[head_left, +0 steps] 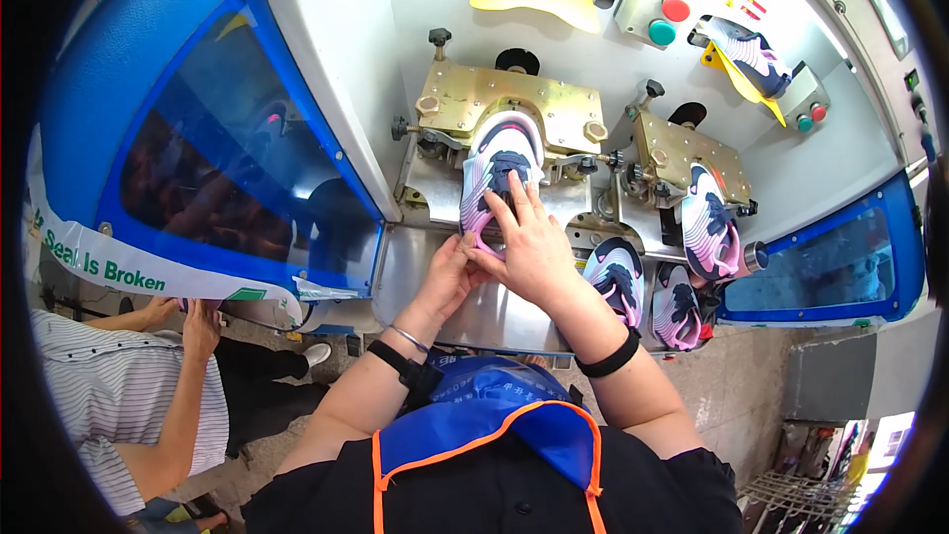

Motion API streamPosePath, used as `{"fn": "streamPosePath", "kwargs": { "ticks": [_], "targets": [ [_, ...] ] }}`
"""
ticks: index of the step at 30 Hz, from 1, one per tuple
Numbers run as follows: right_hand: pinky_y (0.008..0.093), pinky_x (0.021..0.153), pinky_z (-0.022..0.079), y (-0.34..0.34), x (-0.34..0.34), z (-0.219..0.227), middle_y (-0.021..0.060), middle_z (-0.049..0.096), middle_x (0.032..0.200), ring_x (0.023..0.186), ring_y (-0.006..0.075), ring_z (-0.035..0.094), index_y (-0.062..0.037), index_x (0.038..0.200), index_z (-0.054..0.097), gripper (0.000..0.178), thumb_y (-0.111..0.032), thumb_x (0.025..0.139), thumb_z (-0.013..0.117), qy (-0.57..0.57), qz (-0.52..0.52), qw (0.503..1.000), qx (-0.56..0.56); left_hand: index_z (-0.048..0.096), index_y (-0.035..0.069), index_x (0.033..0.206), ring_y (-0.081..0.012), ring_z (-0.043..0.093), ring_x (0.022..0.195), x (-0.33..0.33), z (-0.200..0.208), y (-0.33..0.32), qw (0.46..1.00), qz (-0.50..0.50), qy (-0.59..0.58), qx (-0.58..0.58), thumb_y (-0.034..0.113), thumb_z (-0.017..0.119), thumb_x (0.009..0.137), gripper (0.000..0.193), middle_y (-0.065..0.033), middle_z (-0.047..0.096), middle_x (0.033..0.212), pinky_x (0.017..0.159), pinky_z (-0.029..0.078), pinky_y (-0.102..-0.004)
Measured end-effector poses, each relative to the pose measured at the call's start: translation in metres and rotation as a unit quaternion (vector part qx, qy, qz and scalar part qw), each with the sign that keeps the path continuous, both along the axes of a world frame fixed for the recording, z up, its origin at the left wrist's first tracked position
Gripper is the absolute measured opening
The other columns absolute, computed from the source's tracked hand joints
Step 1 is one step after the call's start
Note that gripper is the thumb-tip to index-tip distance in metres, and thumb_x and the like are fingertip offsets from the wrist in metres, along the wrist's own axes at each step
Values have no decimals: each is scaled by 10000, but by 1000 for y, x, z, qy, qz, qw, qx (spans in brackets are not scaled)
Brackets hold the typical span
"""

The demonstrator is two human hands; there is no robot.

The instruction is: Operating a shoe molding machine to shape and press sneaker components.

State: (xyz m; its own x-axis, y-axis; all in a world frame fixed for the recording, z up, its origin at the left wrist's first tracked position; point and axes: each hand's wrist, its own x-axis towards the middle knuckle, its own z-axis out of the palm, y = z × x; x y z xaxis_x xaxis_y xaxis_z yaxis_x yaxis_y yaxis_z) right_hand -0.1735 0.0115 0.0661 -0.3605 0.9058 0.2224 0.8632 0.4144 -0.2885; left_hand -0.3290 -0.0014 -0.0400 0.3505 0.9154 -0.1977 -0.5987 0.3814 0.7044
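Observation:
A white, pink and navy shoe upper (497,166) lies with its toe under a brass-coloured clamp plate (514,99) of a machine. Its pink heel points toward me. At the left of that heel, my left hand (453,279) pinches the edge with thumb and fingertips. My right hand (534,242) grips the same upper from above, with its long fingers stretched over the laces and tongue and its thumb by the heel edge. Part of the heel is hidden under that hand. A second upper (708,222) sits at the smaller clamp plate (692,153) to the right.
Two more uppers, one (617,277) beside my right forearm and another (678,307) farther right, rest along the metal ledge (465,321). Red and green buttons (675,8) are on the back wall. Blue-framed windows (247,158) flank the machine. Another person (148,386) stands at the left.

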Motion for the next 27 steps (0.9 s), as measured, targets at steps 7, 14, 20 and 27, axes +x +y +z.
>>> {"fn": "streamPosePath", "kwargs": {
  "ticks": [7,14,20,27],
  "targets": [
    [520,948,465,-10,13,9,256,309,1521,1321,420,428,-112,1417,449,767,-460,792,727,-55,25,997,47,532,90,1205,-158,671,922,12,14,-2,999,35,-2,-24,471,525,988,439,-43,650,1037,798,569,-308],
    [326,628,518,-103,119,-7,88,602,981,782,241,642,-63,1005,611,430,-288,707,823,47,24,994,95,543,87,1185,-302,664,998,7,2,-16,989,-4,-46,-143,593,424,982,558,-124,630,1134,816,554,-420],
    [356,625,527,-160,174,-56,73,573,1050,797,252,654,-99,1115,578,512,-354,728,797,-7,-44,999,-1,495,62,1232,-268,676,966,52,-10,-32,951,-239,157,-120,493,468,1005,488,-152,617,1172,766,549,-355],
    [368,673,512,-154,189,-52,93,596,953,823,294,636,-73,983,601,347,-233,746,798,106,-150,982,31,407,83,1382,-235,675,985,126,11,-45,894,-301,331,-15,446,555,982,560,-144,593,1195,768,541,-325]
  ]
}}
